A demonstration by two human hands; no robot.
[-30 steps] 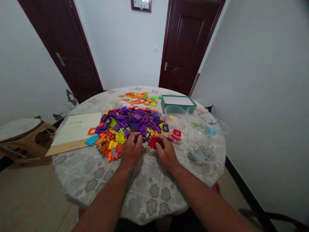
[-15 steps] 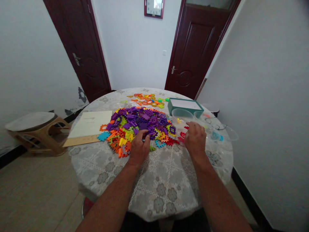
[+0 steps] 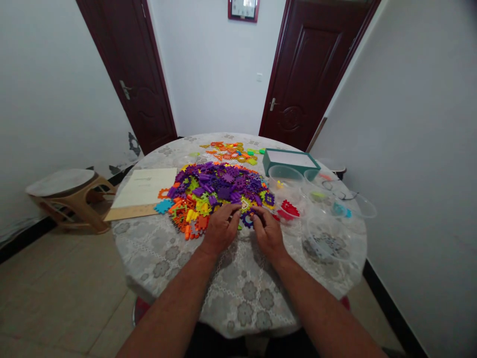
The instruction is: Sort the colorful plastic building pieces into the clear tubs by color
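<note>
A heap of plastic building pieces with toothed edges (image 3: 223, 179), mostly purple with orange, yellow and green ones, covers the middle of the table. My left hand (image 3: 221, 228) is at the heap's near edge, fingers and thumb curled together; what they pinch, if anything, is hidden. Close beside it my right hand (image 3: 269, 233) pinches a dark purple toothed piece (image 3: 246, 219). A clear tub with red pieces (image 3: 288, 210) stands to the right of my right hand. Behind it is another clear tub (image 3: 286, 172) with a little yellow inside.
More clear tubs hold grey pieces (image 3: 328, 244) and blue pieces (image 3: 342, 210) at the right. A green-and-white box (image 3: 290, 159) stands behind them. Flat orange pieces (image 3: 233, 150) lie at the back. A pale board (image 3: 143, 186) lies left on the patterned tablecloth (image 3: 164, 258).
My right hand has moved left, from the tub of red pieces to the heap's near edge beside my left hand. The left hand has shifted slightly. The view has tilted a little.
</note>
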